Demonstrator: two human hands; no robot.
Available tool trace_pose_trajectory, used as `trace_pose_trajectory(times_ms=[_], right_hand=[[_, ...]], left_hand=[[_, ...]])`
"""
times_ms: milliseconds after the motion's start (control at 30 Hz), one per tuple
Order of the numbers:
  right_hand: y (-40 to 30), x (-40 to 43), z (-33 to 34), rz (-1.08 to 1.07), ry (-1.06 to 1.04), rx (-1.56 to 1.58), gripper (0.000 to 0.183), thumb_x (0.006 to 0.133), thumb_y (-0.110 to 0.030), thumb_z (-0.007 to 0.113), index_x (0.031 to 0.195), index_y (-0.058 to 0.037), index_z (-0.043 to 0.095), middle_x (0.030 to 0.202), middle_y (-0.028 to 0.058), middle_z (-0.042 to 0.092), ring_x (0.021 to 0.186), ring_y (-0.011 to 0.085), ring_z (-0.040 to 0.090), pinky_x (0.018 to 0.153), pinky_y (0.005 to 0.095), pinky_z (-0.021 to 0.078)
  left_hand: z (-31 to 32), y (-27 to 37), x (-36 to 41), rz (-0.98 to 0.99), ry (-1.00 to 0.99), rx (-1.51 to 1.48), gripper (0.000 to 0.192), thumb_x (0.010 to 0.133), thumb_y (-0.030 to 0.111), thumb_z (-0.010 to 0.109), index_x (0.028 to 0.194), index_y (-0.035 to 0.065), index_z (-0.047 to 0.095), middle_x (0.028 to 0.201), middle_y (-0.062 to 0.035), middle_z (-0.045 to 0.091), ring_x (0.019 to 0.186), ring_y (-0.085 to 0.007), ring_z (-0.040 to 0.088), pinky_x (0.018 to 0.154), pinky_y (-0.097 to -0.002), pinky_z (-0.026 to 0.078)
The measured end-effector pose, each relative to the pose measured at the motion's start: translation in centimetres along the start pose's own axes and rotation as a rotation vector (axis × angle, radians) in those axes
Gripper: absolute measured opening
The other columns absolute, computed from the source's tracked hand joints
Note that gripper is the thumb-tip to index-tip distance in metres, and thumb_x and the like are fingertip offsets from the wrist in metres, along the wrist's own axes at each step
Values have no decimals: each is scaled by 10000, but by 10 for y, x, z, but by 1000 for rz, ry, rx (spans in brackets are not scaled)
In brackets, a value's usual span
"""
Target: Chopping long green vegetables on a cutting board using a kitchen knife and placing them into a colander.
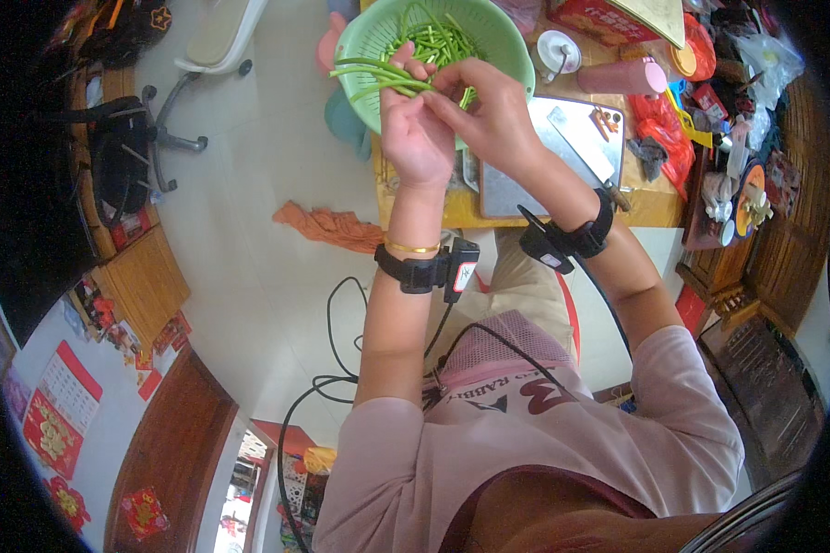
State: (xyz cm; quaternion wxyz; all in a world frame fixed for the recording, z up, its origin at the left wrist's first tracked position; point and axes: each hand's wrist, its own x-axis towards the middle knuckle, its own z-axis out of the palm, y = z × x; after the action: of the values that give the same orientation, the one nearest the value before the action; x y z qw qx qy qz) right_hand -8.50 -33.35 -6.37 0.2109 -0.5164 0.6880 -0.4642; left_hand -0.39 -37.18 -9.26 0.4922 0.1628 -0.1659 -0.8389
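Note:
My left hand (418, 135), palm up, holds a small bunch of long green stems (380, 75) that look like garlic scapes. The fingers of my right hand (484, 110) pinch the same stems near their right end. Both hands are over the near side of a green plastic colander (519, 52), which holds many cut green pieces (432, 43). Right of the hands, a cutting board (515, 186) lies on the wooden table, with a kitchen knife (581, 145) and a few small orange-brown pieces (604, 124) on it.
A white lidded cup (557, 55), a pink bottle (622, 76), a red box (615, 21) and red plastic bags (667, 145) crowd the table's right side. An orange cloth (332, 227) is at the table's left. Cables from my wrist straps hang by my lap. A swivel chair (221, 34) stands farther left.

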Motion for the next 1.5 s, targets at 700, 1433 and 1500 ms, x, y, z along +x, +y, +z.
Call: trace_pose_trajectory(times_ms=[700, 1433, 1500], right_hand=[[12, -7, -8, 64, 13, 145, 174, 658, -133, 687, 736, -5, 599, 649, 89, 582, 552, 138, 548, 521, 242, 441], [1, -9, -11, 5, -78, -161, 170, 652, -170, 675, 728, -22, 639, 654, 164, 589, 581, 237, 590, 555, 305, 470], [3, -6, -20, 2, -176, -121, 192, 664, -189, 671, 750, -21, 636, 679, 151, 597, 608, 216, 592, 570, 296, 467]], left_hand=[[-2, -11, -5, 119, 49, 241, 232, 843, 67, 385, 1069, 32, 423, 1004, -75, 474, 941, -163, 446, 842, -325, 365], [4, 1, 3, 287, 56, 243, 260, 868, 223, 411, 1041, 29, 422, 749, -32, 419, 708, -137, 391, 672, -270, 358], [2, 1, 2, 271, 61, 314, 197, 870, 202, 415, 976, 37, 427, 739, -20, 407, 692, -121, 380, 657, -263, 355]])
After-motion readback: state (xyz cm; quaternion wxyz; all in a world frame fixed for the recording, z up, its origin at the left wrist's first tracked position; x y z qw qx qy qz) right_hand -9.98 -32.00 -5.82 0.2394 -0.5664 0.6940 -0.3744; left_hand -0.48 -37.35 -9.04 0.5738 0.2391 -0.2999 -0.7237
